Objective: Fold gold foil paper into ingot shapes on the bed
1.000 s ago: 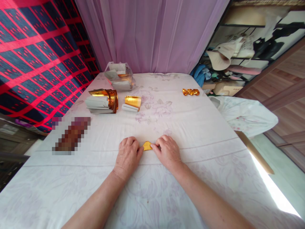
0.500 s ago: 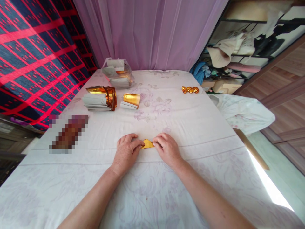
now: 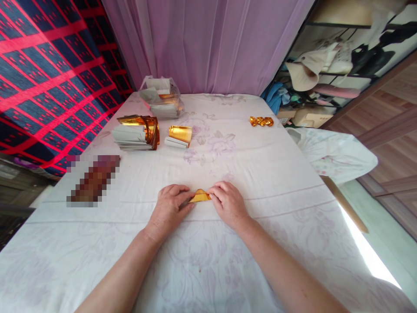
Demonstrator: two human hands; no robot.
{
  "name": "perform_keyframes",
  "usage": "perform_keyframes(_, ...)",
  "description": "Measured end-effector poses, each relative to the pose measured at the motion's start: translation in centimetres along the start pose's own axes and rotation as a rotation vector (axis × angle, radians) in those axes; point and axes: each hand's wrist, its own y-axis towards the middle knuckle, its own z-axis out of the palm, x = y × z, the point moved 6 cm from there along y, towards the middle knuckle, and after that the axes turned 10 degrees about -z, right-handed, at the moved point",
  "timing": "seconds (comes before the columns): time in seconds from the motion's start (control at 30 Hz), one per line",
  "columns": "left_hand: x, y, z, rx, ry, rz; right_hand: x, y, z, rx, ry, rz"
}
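A small piece of folded gold foil paper point(image 3: 200, 196) lies on the white flowered sheet point(image 3: 260, 174) in front of me. My left hand point(image 3: 169, 208) pinches its left end with the fingertips. My right hand point(image 3: 228, 204) pinches its right end. Both hands rest on the sheet, with most of the paper showing between them.
At the back left lie a thick stack of gold and white sheets point(image 3: 135, 137), a smaller stack point(image 3: 178, 135) and a clear plastic bag of sheets point(image 3: 161, 103). Folded gold pieces point(image 3: 261, 121) lie at the back right. A blurred patch point(image 3: 94, 179) sits left. A cluttered shelf point(image 3: 329, 78) stands right.
My left fingers have slid out from over the paper's left end, so more of the gold paper shows between my hands. The camera view shifted slightly.
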Motion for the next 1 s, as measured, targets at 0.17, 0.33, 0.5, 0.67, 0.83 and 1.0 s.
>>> perform_keyframes(0.17, -0.6, -0.1, -0.2, -0.022, 0.061, 0.041, 0.5, 0.0, -0.4, 0.001, 0.006, -0.012)
perform_keyframes(0.33, -1.0, 0.0, -0.7, -0.072, 0.097, 0.052, 0.9, 0.1, -0.4, 0.021, -0.028, -0.047)
perform_keyframes(0.5, -1.4, 0.3, -1.5, -0.117, 0.003, 0.067, 1.5, 0.2, -1.2, -0.031, -0.091, -0.129)
perform_keyframes(0.67, -0.8, 0.3, -1.7, -0.132, -0.319, 0.014, 2.0, 0.3, -2.4, -0.129, -0.028, -0.171)
perform_keyframes(0.83, -0.2, 0.1, -1.5, -0.127, -0.451, -0.106, 2.3, 0.1, -2.7, -0.163, 0.035, -0.183)
perform_keyframes(1.0, -0.1, 0.1, -1.7, -0.155, -0.483, -0.166, 2.4, 0.1, -2.7, -0.163, 0.064, -0.186)
